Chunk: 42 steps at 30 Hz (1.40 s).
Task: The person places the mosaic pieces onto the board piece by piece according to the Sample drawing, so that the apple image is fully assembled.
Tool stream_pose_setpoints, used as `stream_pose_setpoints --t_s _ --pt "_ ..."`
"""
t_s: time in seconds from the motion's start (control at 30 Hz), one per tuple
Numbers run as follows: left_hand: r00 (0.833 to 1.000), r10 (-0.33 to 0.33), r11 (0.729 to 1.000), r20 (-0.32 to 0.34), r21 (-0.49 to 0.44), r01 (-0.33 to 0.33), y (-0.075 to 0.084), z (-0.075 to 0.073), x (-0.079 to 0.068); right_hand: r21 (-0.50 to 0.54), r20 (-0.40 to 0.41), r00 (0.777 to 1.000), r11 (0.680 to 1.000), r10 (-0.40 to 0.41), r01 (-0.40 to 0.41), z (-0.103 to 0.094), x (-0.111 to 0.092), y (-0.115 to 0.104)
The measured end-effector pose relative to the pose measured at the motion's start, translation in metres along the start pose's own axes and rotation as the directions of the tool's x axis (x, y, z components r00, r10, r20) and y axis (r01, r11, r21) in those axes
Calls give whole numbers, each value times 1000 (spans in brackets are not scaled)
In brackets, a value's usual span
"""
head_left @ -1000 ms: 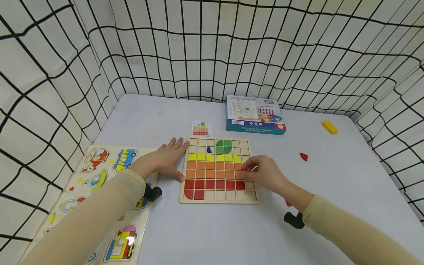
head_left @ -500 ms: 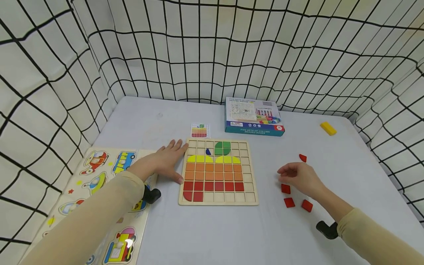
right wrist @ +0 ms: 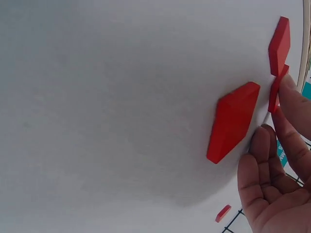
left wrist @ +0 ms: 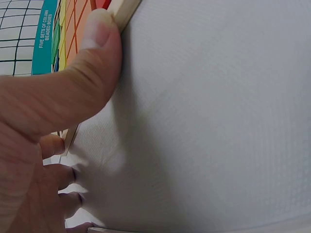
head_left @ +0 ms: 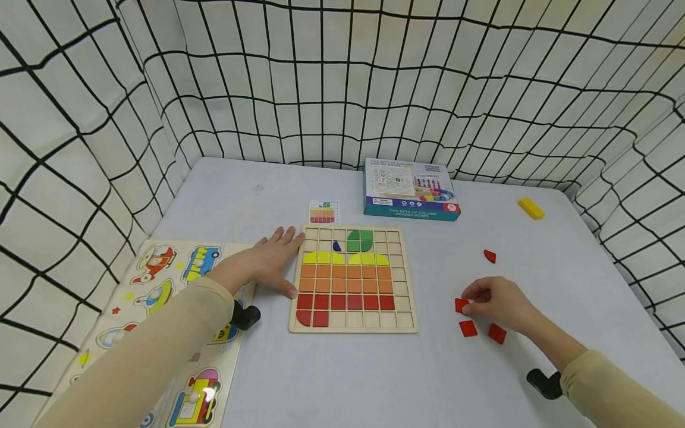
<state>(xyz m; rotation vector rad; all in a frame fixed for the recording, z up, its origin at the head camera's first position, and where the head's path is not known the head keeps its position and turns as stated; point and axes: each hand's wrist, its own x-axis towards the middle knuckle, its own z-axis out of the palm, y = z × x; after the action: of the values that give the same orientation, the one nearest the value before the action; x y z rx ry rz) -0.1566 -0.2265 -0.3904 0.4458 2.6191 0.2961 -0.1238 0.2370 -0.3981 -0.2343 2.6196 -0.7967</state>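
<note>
A wooden grid board point(head_left: 407, 324) lies mid-table, bearing green, blue, yellow, orange and red flat tiles; its lower row has a red quarter-round and a red square at the left. With spread fingers, my left hand point(head_left: 270, 261) rests against the board's left edge, and the left wrist view shows its thumb point(left wrist: 95, 53) on the rim. My right hand point(head_left: 500, 303) pinches a red square tile point(right wrist: 275, 94) between thumb and index finger, at table level. Two more red square tiles point(head_left: 468, 328) lie nearby, and a red quarter-round point(head_left: 490, 256) sits farther back.
A small pattern card point(head_left: 324, 212) lies behind the board. Beyond it is a bead-set box point(head_left: 411, 189). A yellow block point(head_left: 531, 208) lies at the far right, and a vehicle puzzle board point(head_left: 128, 285) at the left. Black netting point(head_left: 348, 89) surrounds the table.
My right hand has left the board's right side, moved right to the loose red tiles, and taken hold of one. A red square now fills the sixth cell uncovered there. My left hand stays put.
</note>
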Motion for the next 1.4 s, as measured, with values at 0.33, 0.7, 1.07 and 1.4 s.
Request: stream_pose_setpoints --t_s 0.33,0.7,1.07,1.4 --pt "1000 2 1000 2 -10 -2 0 0 -1 -37 -29 994 994 -106 105 4 -3 -1" --pt "1000 -12 1000 4 -4 12 0 -4 0 46 -117 982 987 -147 153 14 10 -34" --pt "1000 -12 999 11 -36 12 -1 2 0 158 -51 968 956 -244 249 50 23 -101" --pt "1000 -8 1000 0 -3 8 -1 1 -1 155 39 955 946 -292 283 88 31 -147"
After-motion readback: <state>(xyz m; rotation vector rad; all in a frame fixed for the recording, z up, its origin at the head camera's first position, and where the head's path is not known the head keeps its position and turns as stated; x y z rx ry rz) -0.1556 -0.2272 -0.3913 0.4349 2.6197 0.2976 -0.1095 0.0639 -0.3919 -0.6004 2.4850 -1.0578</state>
